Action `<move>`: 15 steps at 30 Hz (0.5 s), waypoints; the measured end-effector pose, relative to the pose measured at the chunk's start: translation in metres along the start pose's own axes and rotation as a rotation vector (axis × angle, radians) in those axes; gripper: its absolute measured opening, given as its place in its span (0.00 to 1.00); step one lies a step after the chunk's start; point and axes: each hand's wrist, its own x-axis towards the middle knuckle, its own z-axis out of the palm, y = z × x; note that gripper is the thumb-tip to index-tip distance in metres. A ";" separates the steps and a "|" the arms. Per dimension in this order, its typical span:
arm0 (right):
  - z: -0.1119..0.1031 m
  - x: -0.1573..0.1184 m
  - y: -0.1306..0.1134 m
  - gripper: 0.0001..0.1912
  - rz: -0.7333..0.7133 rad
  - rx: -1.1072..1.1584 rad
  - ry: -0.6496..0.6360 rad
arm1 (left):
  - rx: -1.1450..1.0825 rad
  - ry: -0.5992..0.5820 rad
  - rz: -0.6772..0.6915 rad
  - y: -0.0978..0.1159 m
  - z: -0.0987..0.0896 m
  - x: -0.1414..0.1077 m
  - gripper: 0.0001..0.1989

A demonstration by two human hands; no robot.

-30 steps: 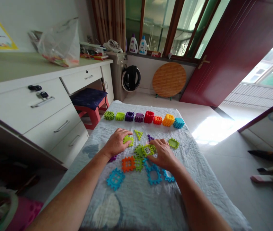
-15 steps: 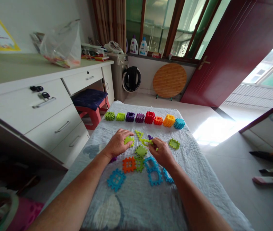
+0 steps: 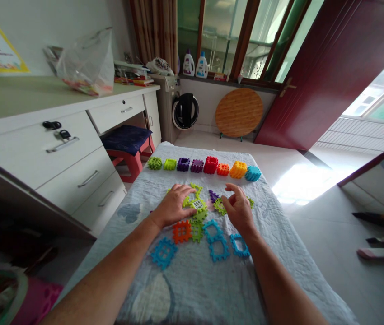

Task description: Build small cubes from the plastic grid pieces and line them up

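Note:
My left hand (image 3: pixel 175 205) is spread over several light green pieces, its fingertips beside a green window piece (image 3: pixel 198 205); nothing is plainly gripped. My right hand (image 3: pixel 239 207) has its fingers apart at the right edge of a green frame piece (image 3: pixel 219 206). Behind that frame lies a purple piece (image 3: pixel 213 195). Nearer to me are an orange window piece (image 3: pixel 181 232), a green one (image 3: pixel 196 230) beside it, a blue window piece (image 3: pixel 164 253) and blue frames (image 3: pixel 218 249). Another blue frame (image 3: pixel 240 245) lies beside my right wrist.
A row of assembled coloured blocks, among them a red one (image 3: pixel 210 165), stands along the far side of the cloth-covered table (image 3: pixel 192 289). A red stool (image 3: pixel 131 164) with a dark cushion stands by the white desk (image 3: pixel 73 155) at the left.
My left hand has moved slightly right and lies over more of the green pieces. My right hand has shifted right and opened, and a green frame now shows beside it.

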 end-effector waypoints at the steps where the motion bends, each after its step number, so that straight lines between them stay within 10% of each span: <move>1: -0.001 0.000 0.002 0.14 -0.001 -0.008 0.002 | 0.030 -0.019 -0.011 0.002 0.004 0.001 0.28; 9: 0.003 -0.002 0.009 0.12 -0.005 -0.058 -0.045 | 0.143 -0.075 -0.073 0.012 0.024 0.009 0.33; 15: 0.000 -0.002 0.013 0.12 0.004 -0.043 -0.023 | 0.030 -0.025 -0.030 0.008 0.002 0.010 0.31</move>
